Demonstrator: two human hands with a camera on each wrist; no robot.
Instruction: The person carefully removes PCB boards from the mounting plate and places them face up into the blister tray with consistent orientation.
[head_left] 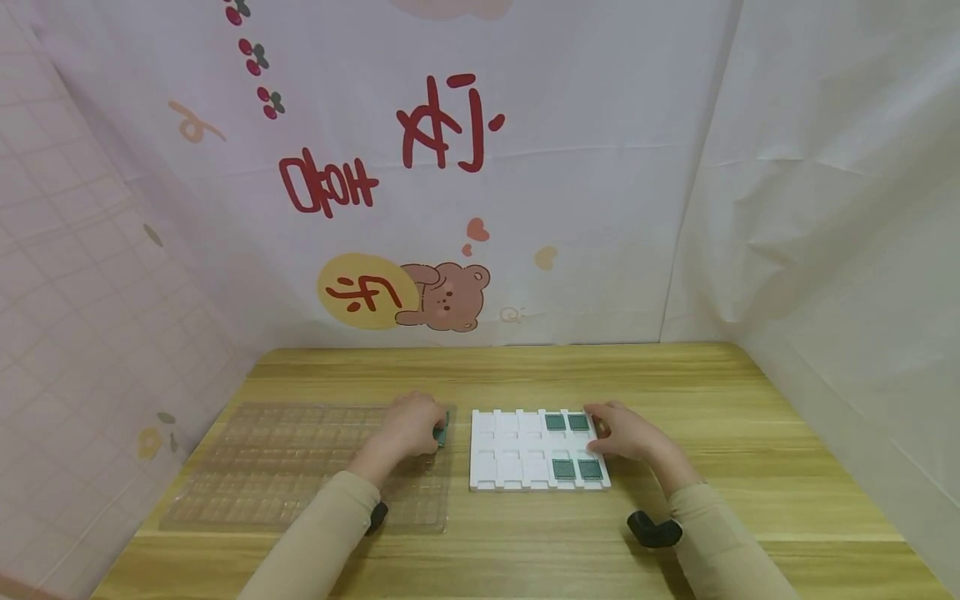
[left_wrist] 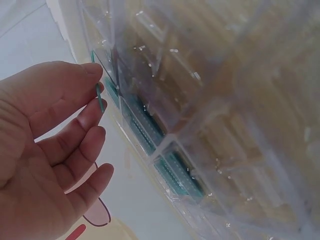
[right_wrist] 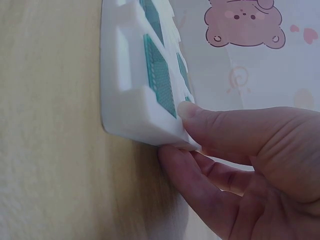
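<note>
left hand pinches a small green board over the clear tray, right hand grips the white tray's edge

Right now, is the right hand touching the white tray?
Touching. The right wrist view shows the right hand gripping the white tray at its corner, thumb on top and fingers underneath, with no gap.

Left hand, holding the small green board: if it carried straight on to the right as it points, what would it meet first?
Probably the white tray: the left hand pinches the green board just left of the tray's near edge, with only a bare strip of table between. Depth is uncertain.
</note>
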